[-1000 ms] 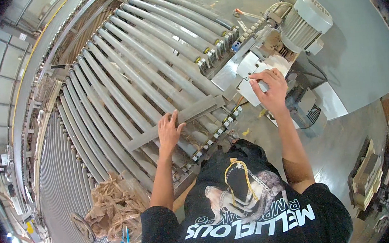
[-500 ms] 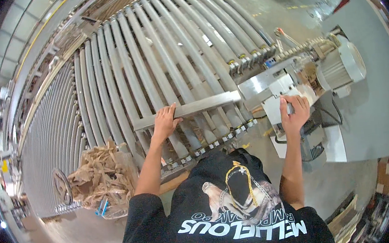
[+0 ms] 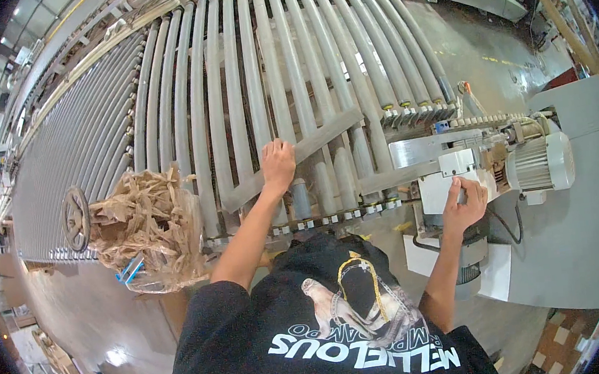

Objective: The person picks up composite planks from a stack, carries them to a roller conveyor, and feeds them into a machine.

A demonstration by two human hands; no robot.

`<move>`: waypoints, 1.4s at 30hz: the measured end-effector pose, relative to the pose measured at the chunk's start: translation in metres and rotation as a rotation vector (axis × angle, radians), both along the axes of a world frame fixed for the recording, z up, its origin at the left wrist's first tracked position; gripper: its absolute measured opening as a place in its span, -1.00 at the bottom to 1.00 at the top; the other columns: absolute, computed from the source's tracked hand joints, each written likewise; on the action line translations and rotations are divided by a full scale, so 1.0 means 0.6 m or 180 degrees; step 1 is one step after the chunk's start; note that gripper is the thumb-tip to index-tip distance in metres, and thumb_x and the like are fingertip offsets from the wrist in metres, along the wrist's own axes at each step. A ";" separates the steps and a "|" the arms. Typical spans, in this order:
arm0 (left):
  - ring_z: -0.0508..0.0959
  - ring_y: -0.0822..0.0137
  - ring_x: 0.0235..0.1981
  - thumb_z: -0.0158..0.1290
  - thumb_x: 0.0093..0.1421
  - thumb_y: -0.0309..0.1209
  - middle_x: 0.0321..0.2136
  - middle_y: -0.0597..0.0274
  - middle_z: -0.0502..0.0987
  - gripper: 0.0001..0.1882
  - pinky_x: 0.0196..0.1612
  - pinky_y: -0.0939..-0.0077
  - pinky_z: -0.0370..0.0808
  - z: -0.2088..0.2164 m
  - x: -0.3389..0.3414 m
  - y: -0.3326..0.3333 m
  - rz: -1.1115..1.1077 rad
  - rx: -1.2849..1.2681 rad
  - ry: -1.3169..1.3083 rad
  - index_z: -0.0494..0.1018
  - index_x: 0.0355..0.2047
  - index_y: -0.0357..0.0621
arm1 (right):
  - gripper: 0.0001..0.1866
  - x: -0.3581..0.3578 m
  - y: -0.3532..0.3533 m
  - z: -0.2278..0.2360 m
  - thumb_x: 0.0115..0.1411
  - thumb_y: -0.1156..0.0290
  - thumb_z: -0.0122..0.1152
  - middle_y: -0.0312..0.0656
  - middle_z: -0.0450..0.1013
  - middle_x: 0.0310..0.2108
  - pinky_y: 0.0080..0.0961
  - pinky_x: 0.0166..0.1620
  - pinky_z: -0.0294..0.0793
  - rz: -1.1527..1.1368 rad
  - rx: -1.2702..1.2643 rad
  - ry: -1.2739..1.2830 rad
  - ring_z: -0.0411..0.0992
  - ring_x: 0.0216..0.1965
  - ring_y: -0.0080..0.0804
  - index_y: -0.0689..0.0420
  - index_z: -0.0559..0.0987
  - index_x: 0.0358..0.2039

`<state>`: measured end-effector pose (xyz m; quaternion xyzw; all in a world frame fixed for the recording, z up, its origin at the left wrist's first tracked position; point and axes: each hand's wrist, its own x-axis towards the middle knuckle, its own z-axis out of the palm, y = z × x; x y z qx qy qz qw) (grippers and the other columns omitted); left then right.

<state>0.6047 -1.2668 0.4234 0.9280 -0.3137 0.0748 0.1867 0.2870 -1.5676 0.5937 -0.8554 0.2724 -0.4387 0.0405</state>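
A flat grey strip (image 3: pixel 323 135) lies slantwise over the metal rollers, its far end pointing right. My left hand (image 3: pixel 279 166) is closed over it near its left part, knuckles up. A second grey strip (image 3: pixel 399 177) sticks out leftward from the machine (image 3: pixel 459 163) on the right, lying apart from the first one. My right hand (image 3: pixel 465 201) rests by the machine's white housing with its fingers curled. Whatever those fingers hold, if anything, is hidden.
A long roller conveyor (image 3: pixel 232 85) spans the far side. Crumpled brown paper in a clear bag (image 3: pixel 148 227) stands at left beside a handwheel (image 3: pixel 75 218). The machine's motor (image 3: pixel 539 162) and a grey panel (image 3: pixel 565 248) fill the right.
The strip in my left hand has swung to a steeper slant, its right end away from the machine. The second strip now shows at the machine. My right hand stays by the housing.
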 end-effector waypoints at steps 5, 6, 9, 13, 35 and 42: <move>0.49 -0.01 0.10 0.26 0.28 -0.02 0.01 0.03 0.53 -0.41 0.26 0.06 0.34 0.000 -0.045 0.008 -0.0137 -0.0113 -0.0096 0.52 0.15 -0.16 | -0.90 -0.001 -0.001 0.001 0.26 0.36 0.37 -0.29 0.60 -0.41 -0.26 -0.20 0.45 0.0090 -0.0041 -0.0040 0.47 -0.35 -0.22 0.03 0.69 -0.40; 0.48 -0.01 0.12 0.28 0.27 -0.03 0.04 0.04 0.52 -0.35 0.27 0.06 0.35 0.000 -0.049 0.012 -0.0174 0.0036 -0.0032 0.48 0.24 -0.14 | -0.90 0.000 0.000 0.001 0.26 0.36 0.37 -0.29 0.60 -0.41 -0.26 -0.20 0.45 0.0021 -0.0060 0.0018 0.47 -0.35 -0.22 0.03 0.69 -0.40; 0.48 0.01 0.11 0.31 0.24 -0.08 0.03 0.04 0.51 -0.28 0.23 0.06 0.39 -0.001 -0.044 0.005 -0.0148 0.0098 0.0062 0.41 0.36 0.00 | -0.96 0.001 0.002 0.000 0.21 0.39 0.39 -0.29 0.61 -0.42 -0.26 -0.19 0.45 -0.0042 -0.0041 -0.0045 0.48 -0.36 -0.22 0.01 0.70 -0.40; 0.48 0.00 0.10 0.34 0.21 -0.11 0.03 0.01 0.49 -0.25 0.19 0.10 0.42 -0.002 -0.036 -0.027 -0.0050 0.0195 0.0123 0.39 0.39 0.06 | -0.95 0.001 0.003 0.002 0.20 0.38 0.39 -0.32 0.61 -0.42 -0.28 -0.20 0.46 -0.0030 -0.0003 0.0019 0.48 -0.36 -0.25 0.02 0.70 -0.39; 0.65 -0.25 -0.03 0.33 0.19 -0.16 -0.14 -0.14 0.67 -0.47 0.02 -0.14 0.57 0.112 -0.049 0.155 0.0779 0.0633 0.1857 0.39 0.05 -0.08 | -0.77 0.004 0.009 -0.008 0.34 0.28 0.32 -0.26 0.58 -0.47 -0.22 -0.27 0.42 0.0036 -0.0137 -0.0129 0.44 -0.40 -0.21 0.10 0.65 -0.44; 0.64 -0.17 -0.06 0.37 0.21 -0.19 -0.14 -0.01 0.62 -0.61 -0.03 -0.11 0.58 0.050 -0.052 0.241 0.1276 0.0342 0.0294 0.52 -0.09 -0.09 | -0.71 -0.007 -0.002 -0.023 0.38 0.22 0.28 -0.21 0.57 -0.46 -0.17 -0.28 0.42 -0.0065 -0.0237 0.0054 0.44 -0.41 -0.17 0.13 0.66 -0.42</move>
